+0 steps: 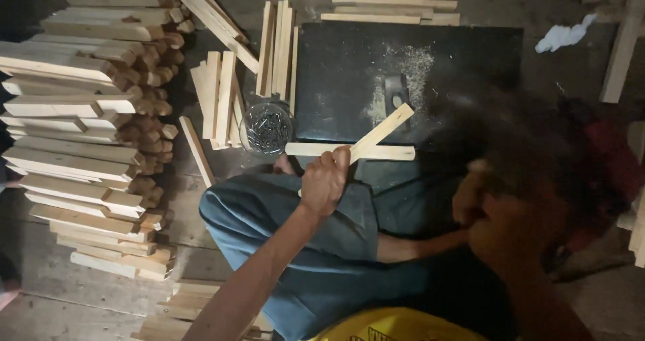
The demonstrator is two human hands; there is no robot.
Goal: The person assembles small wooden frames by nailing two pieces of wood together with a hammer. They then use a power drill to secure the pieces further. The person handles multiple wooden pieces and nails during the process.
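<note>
While the dark board [463, 52] on the floor carries sawdust and a hammer [396, 91] near its front edge, big stacks of wooden frames [80, 146] fill the floor to its left. The left hand [324, 182] grips a slat [379, 134] angled over a second slat [349, 151] along that front edge. The right hand [500, 230] is blurred; I cannot tell its grip. A cup of nails [266, 127] sits by the board's front-left corner. Holding the crossing steady and square seems key.

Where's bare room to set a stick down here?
Free: right half of the black slab, between the sawdust and white rag. Crowded: stick stacks left, nail bowl, loose sticks, left hand gripping crossed sticks.
</note>
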